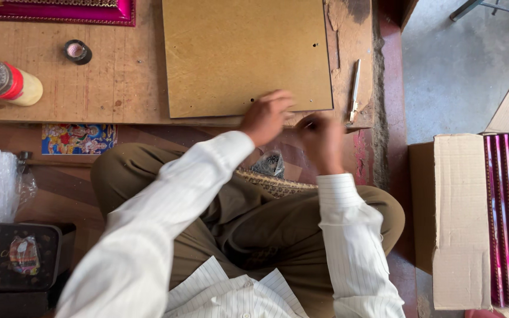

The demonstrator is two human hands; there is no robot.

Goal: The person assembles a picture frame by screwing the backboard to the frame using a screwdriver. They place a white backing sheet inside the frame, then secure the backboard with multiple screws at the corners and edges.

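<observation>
A brown hardboard backing panel (237, 53) with small holes lies flat on the low wooden work table (125, 88). My left hand (266, 116) rests on the panel's near edge, fingers curled and blurred. My right hand (320, 140) is just right of it at the table's front edge, fingers pinched together; whether it holds something small is hidden. A slim pen-like tool (354, 91) lies on the table right of the panel.
A pink framed item (60, 12), a small black round cap (78, 52) and a lying bottle with a red collar (7, 83) sit at the table's left. A colourful picture (79, 139) hangs below. An open cardboard box (460, 224) of pink frames stands right.
</observation>
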